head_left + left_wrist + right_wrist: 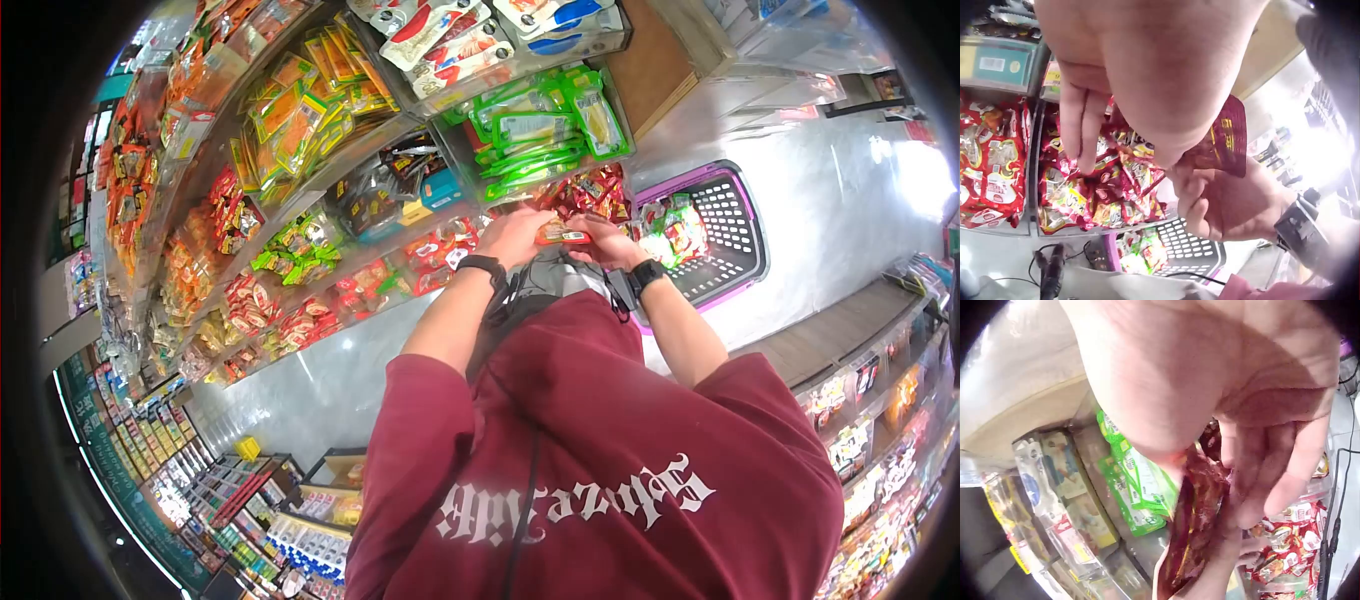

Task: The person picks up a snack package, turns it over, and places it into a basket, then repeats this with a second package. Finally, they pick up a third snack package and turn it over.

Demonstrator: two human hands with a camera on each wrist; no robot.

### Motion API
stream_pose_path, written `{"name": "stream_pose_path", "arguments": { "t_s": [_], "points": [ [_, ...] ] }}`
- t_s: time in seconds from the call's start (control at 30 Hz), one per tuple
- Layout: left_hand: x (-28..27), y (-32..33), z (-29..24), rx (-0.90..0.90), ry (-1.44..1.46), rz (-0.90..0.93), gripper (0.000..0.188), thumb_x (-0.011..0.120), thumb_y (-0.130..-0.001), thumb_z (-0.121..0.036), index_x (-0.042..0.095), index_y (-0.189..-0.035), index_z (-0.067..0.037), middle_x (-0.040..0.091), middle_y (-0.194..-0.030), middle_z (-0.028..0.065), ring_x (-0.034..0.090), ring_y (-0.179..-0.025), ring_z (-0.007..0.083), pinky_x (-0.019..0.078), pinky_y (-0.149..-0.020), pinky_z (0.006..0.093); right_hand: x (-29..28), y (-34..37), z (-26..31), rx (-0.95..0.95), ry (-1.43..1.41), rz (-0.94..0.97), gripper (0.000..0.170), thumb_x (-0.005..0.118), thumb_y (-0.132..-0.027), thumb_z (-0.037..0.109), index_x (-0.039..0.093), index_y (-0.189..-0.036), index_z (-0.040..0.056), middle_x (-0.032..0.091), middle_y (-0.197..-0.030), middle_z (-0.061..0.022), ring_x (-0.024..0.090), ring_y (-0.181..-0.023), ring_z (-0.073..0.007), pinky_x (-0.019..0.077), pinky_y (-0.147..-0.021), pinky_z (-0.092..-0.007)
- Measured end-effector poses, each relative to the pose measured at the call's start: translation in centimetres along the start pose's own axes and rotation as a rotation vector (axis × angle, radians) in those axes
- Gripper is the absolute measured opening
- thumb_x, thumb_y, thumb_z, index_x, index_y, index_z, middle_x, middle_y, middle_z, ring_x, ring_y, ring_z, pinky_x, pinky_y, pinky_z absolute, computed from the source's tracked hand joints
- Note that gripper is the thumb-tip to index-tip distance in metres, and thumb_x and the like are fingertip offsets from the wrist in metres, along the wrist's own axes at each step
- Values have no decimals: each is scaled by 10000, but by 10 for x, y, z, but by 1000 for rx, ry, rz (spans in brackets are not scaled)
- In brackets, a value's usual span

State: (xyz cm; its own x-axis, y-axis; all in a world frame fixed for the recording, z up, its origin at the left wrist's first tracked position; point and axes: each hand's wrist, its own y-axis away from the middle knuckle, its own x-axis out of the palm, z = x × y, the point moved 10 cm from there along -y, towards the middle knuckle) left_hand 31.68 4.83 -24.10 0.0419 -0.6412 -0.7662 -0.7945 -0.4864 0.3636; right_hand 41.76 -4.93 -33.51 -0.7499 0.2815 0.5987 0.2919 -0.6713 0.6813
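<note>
While in left hand (515,238) and right hand (611,245), grip narrow, red packet (1191,530) near green packs (533,128), basket (728,222).

- Head: from above the shirt (600,430), facing forward and down; widest and farthest off;
- Left wrist: close to the left hand (1141,81), looking past it to the right hand (1235,203);
- Right wrist: equally close, looking past the right hand to the green bags (1138,481);
- Shared: basket (733,225), head and left wrist; green bags, head and right wrist; packet (1229,139), both wrists.
</note>
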Motion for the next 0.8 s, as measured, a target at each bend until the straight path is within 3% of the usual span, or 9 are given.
{"name": "stream_pose_path", "arguments": {
  "t_s": [0.07,0.17,0.2,0.3,0.33,0.43,0.6,0.77,0.8],
  "points": [
    [-6,7,1,31,42,-65,355,687,-955,-311,658,-1288,-190,732,-1064,117,736,-910,328,583,-763,453,18,22,11,-3,-19,21,320,584,-1058,355,600,-1327,182,670,-1179,40,628,-1042,-90,529,-838,-259],
    [-38,43,-9,-190,397,113,289,658,-991,-326,672,-1217,-148,726,-867,96,722,-696,269,552,-653,404,47,52,22,-83,-135,100,268,637,-1037,362,613,-1248,199,692,-1208,-29,668,-1079,-186,534,-933,-302],
    [-41,55,-10,-194,558,97,279,616,-1029,-336,660,-1182,-107,709,-828,77,690,-611,196,515,-588,356,53,57,23,-116,-109,67,250,657,-1034,282,602,-1254,177,678,-1204,-18,654,-1114,-186,516,-944,-299],
    [-57,98,-9,-194,578,149,333,611,-1041,-330,641,-1268,-87,692,-872,63,647,-585,140,500,-565,303,102,74,23,-273,114,128,254,676,-1022,184,587,-1257,151,656,-1199,6,646,-1125,-162,510,-927,-285],
    [-72,120,-15,-212,671,104,353,610,-1047,-347,638,-1280,-83,685,-869,42,636,-578,120,487,-543,287,125,82,23,-320,266,150,395,710,-1000,187,565,-1362,124,645,-1235,17,587,-1134,-97,476,-938,-297],
    [-93,183,-14,-258,746,33,363,616,-1046,-352,640,-1277,-72,694,-879,23,618,-554,113,487,-534,291,199,110,21,-470,487,240,395,716,-993,145,559,-1352,92,645,-1218,4,598,-1101,-105,499,-942,-313],
    [-73,297,-23,-116,1317,27,341,600,-1054,-324,653,-1319,-116,707,-863,-5,483,-485,36,375,-443,214,301,158,-29,-342,675,325,650,788,-916,80,457,-1472,19,590,-1368,-77,557,-1250,-149,467,-1064,-329],
    [-50,398,-24,-103,1595,-205,317,635,-1045,-286,641,-1299,-95,711,-924,-14,529,-574,35,390,-472,211,379,181,-95,-100,680,480,923,817,-881,93,268,-1619,21,484,-1518,-116,480,-1362,-169,434,-1128,-342],
    [-47,411,-28,-89,1691,-265,315,636,-1047,-288,638,-1293,-91,708,-917,-13,534,-584,38,394,-480,212,388,180,-106,-44,678,486,870,796,-900,98,291,-1604,16,507,-1492,-119,506,-1338,-178,452,-1111,-346]
  ]
}}
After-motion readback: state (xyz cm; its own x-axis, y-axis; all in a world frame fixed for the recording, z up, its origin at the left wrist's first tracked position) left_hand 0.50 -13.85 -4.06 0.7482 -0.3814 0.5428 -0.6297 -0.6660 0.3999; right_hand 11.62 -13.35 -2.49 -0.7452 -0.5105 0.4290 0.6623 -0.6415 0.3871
